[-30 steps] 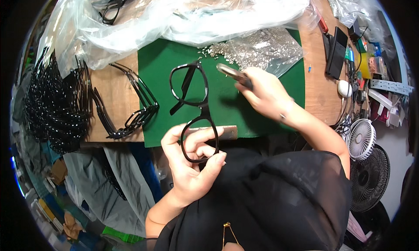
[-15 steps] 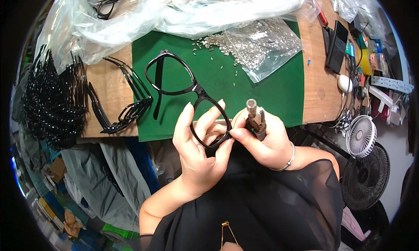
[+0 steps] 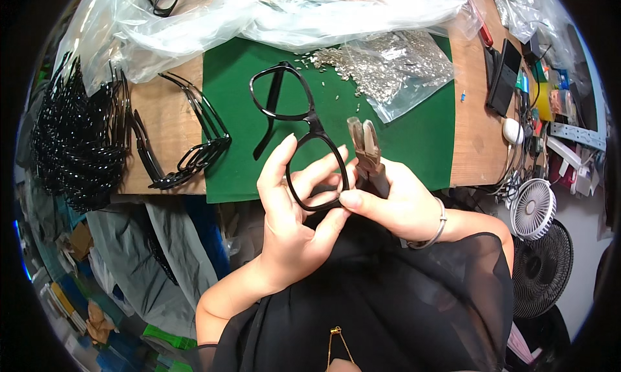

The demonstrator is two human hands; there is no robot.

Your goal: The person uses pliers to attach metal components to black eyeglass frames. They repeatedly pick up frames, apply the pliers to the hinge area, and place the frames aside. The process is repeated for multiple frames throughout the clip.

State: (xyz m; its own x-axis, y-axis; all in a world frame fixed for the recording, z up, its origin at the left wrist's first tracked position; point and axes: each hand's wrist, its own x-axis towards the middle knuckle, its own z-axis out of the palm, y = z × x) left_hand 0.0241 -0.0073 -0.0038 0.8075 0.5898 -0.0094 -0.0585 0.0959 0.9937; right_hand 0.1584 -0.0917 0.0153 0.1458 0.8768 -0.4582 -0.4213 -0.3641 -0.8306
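A black eyeglass frame (image 3: 314, 125) is tilted above the green mat (image 3: 239, 184). One temple arm hangs from its far end; at the near end I see no temple arm, though fingers cover part of that corner. My left hand (image 3: 291, 226) grips the near rim, fingers behind it and thumb at the lower corner. My right hand (image 3: 407, 207) is closed round a pair of pliers (image 3: 367, 153), jaws pointing up and away. Its thumb presses the near corner of the frame, beside the left thumb. The pliers' jaws stand apart from the frame.
Small silvery metal pieces (image 3: 414, 65) spill from a clear bag at the mat's far right. More black glasses parts (image 3: 187, 162) and a big black bundle (image 3: 77, 145) lie left. Plastic sheeting (image 3: 272, 16) covers the back. A phone (image 3: 502, 77) and small fan (image 3: 533, 206) are right.
The glasses frame has shifted right and swung more upright, pointing away from me. In my right hand the pliers have tipped, so their jaws now show lengthwise. Both hands keep their hold.
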